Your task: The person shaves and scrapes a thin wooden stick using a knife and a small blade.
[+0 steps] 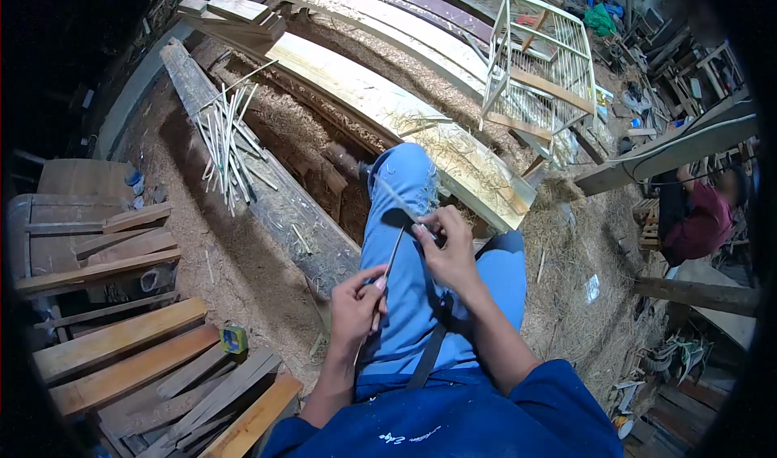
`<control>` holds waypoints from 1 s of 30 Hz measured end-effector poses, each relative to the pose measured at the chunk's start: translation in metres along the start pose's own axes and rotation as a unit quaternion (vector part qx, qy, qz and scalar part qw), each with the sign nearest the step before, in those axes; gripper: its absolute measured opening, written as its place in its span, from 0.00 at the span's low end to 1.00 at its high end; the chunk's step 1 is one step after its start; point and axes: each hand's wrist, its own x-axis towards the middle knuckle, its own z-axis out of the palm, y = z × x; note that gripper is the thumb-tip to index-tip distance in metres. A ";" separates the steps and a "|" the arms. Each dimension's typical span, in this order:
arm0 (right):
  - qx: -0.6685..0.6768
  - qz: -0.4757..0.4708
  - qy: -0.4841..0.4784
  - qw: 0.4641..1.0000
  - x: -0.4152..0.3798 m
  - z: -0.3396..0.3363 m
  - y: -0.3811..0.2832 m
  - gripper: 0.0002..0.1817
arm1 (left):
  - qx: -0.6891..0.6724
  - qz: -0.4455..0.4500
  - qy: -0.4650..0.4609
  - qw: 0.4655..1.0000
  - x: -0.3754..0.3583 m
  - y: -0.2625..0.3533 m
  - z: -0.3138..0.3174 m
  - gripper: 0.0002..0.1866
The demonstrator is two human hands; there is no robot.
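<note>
Thin pale sticks (229,146) lie in a loose heap across a rough grey plank (279,207); right of it runs a smooth pale board (340,69) littered with stringy shavings (461,150), then a boxy cage (553,91) of slim wooden bars. Sawdust coats the floor (231,268); a person (702,225) in dark red is at far right. Over blue trousers (415,284), the left hand (354,312) has its fingers closed on a thin strip (395,252) slanting up towards the right hand (449,252), whose fingers pinch a blade-like piece (396,197); whether strip and blade touch I cannot tell.

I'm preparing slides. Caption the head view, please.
Left hand and right hand hold slender pieces over jeans; beyond, a cage and sticks on a plank.
</note>
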 end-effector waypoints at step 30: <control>-0.030 -0.040 0.007 0.999 -0.021 0.016 0.007 0.07 | -0.043 0.024 0.007 0.999 0.034 0.006 0.010 0.10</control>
